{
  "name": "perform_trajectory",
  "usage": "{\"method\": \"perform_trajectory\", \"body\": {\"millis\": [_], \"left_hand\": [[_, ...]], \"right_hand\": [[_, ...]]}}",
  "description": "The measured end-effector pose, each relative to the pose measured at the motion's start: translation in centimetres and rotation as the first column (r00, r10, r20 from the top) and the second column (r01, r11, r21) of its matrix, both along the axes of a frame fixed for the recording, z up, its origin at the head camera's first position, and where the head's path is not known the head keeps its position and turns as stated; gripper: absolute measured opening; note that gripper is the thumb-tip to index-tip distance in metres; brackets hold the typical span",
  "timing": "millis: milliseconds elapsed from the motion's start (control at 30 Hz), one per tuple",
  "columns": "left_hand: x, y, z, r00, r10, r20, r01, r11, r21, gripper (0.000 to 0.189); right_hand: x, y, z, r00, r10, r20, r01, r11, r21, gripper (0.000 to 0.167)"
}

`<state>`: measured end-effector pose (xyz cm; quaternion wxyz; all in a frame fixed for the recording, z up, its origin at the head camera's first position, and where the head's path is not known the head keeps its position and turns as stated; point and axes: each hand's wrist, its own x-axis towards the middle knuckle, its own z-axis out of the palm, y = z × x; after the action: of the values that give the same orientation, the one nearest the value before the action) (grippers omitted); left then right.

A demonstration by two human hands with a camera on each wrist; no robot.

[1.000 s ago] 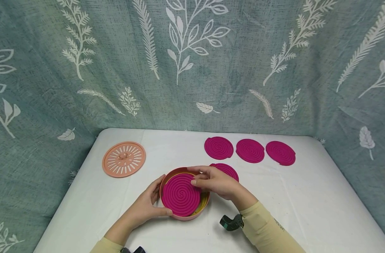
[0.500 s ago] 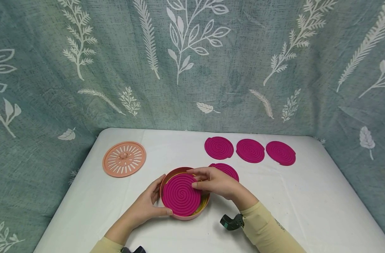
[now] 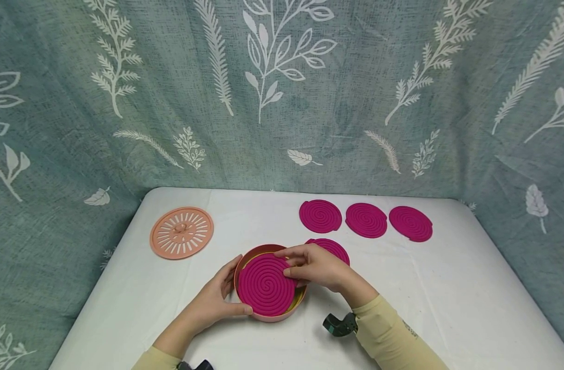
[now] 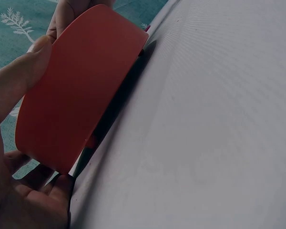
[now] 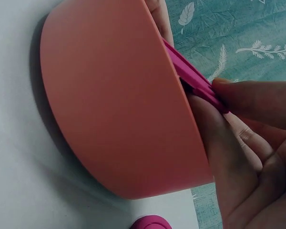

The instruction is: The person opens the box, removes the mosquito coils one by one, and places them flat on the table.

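A round coral mosquito coil holder (image 3: 269, 318) with a yellowish inside stands on the white table. My left hand (image 3: 217, 298) grips it from the left, thumb at the near rim and fingers round the far side. The left wrist view shows the thumb over the rim of the holder's wall (image 4: 81, 86). A magenta mosquito coil (image 3: 265, 285) lies tilted in the holder's mouth. My right hand (image 3: 316, 267) pinches its right edge between thumb and fingers. In the right wrist view the coil (image 5: 193, 74) sticks up past the rim, with a finger under it.
A slotted coral lid (image 3: 182, 233) lies at the back left of the table. Along the back right are three more magenta coils, including the middle one (image 3: 366, 220). Another coil (image 3: 331, 250) lies partly hidden behind my right hand.
My right hand has shifted very slightly to the right, the pinched coil's right edge moving with it. The left hand and holder have stayed in place.
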<state>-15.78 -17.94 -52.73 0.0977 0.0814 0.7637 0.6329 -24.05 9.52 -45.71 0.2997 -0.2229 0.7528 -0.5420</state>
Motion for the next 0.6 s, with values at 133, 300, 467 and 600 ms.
{"method": "perform_trajectory", "body": {"millis": [133, 300, 467, 600], "left_hand": [[-0.02, 0.01, -0.02, 1.0, 0.002, 0.001, -0.002, 1.0, 0.0, 0.119], [0.0, 0.01, 0.0, 1.0, 0.004, 0.002, -0.004, 1.0, 0.004, 0.119], [0.01, -0.01, 0.06, 1.0, -0.007, -0.004, 0.007, 1.0, 0.027, 0.119], [-0.01, 0.03, -0.01, 1.0, -0.009, -0.007, 0.009, 1.0, 0.029, 0.12]], "right_hand": [[0.0, 0.05, -0.04, 1.0, -0.007, -0.009, 0.007, 1.0, -0.003, 0.042], [-0.07, 0.29, -0.14, 1.0, -0.024, 0.01, 0.024, 0.999, -0.033, 0.041], [-0.11, 0.61, -0.22, 0.997, -0.05, 0.065, 0.055, 0.995, -0.078, 0.043], [-0.13, 0.81, -0.4, 0.994, -0.056, 0.091, 0.068, 0.989, -0.129, 0.044]]}}
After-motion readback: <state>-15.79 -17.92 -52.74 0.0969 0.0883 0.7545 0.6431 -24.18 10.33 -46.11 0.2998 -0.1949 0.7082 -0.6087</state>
